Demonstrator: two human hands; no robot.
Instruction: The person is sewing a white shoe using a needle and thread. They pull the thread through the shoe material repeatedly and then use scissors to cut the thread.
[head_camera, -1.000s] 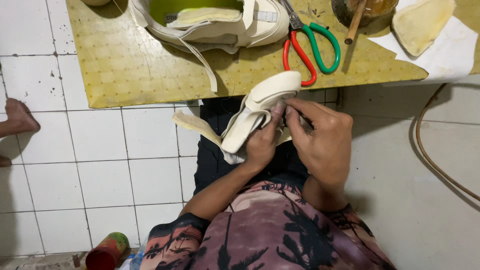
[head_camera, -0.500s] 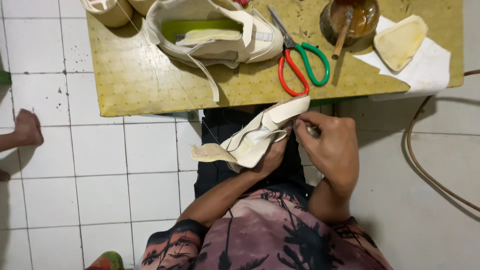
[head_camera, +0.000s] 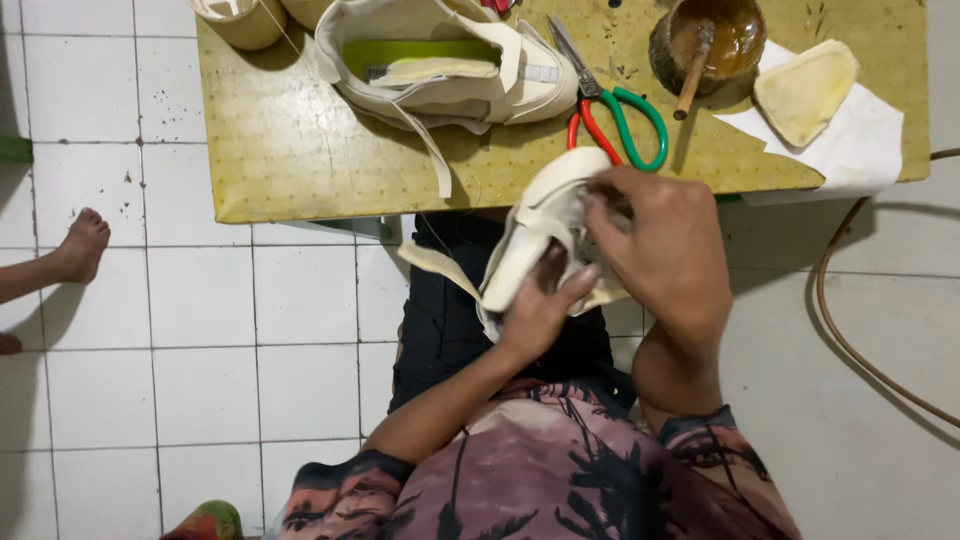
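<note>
Lifted since the earlier frames, cream shoe piece (head_camera: 535, 235) now up against the near edge of the yellow work table (head_camera: 290, 150), turned so its pale curved side faces the camera. Left hand (head_camera: 540, 310) beneath it, fingers (head_camera: 578, 280) curled up and pressed against the underside, thumb tucked in behind. Right hand (head_camera: 665, 250) over the top, fingers (head_camera: 600, 205) bent and closed on the upper edge, clamping the piece between both hands; fingertips partly hidden by the material. Loose cream strap (head_camera: 432, 262) hanging left from the piece, above the black trousers. On the table beyond: unfinished cream shoe upper (head_camera: 440, 60), red-and-green scissors (head_camera: 620, 115) just beside it, brown glue bowl (head_camera: 712, 38) with stick, pale insole on white paper (head_camera: 850, 145). Bare foot (head_camera: 80, 245) of another person at far left on white floor tiles.
</note>
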